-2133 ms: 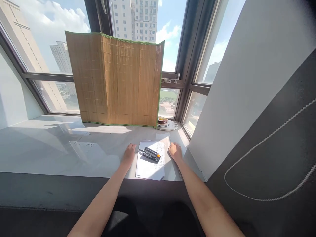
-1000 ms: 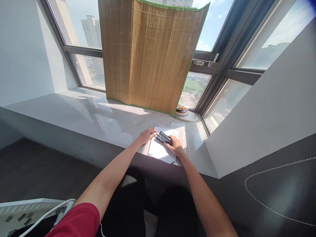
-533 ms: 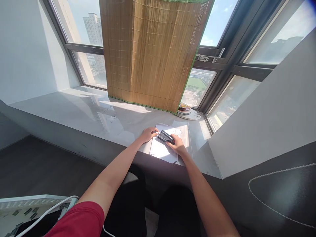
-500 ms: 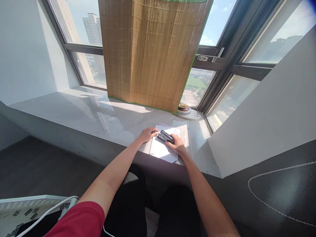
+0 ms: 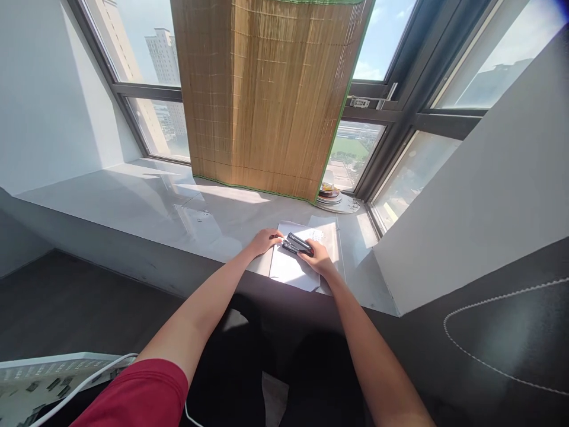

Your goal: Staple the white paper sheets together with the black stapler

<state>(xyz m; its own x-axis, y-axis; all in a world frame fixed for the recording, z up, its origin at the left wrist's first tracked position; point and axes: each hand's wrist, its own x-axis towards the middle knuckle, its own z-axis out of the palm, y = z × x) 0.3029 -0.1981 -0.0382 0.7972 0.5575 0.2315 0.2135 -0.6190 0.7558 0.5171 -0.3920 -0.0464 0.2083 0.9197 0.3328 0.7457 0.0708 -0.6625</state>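
A black stapler (image 5: 297, 242) rests over white sheets of paper (image 5: 291, 271) on the windowsill, its jaws apart and facing left. My right hand (image 5: 320, 260) is wrapped around its rear end, thumb on the near side. Close to the stapler's front tip is my left hand (image 5: 264, 241), at the left edge of the paper. Its fingers are drawn together, with something small and dark near the fingertips that I cannot make out.
Behind the paper, a stack of plates (image 5: 335, 201) stands by the window corner. A bamboo blind (image 5: 267, 107) hangs down to the sill (image 5: 111, 201). The sill's front edge runs just before my knees. A beaded cord (image 5: 471, 356) loops at the right.
The view has shifted slightly. My left hand has moved only a little at the stapler's tip; my right hand keeps its hold on the stapler.
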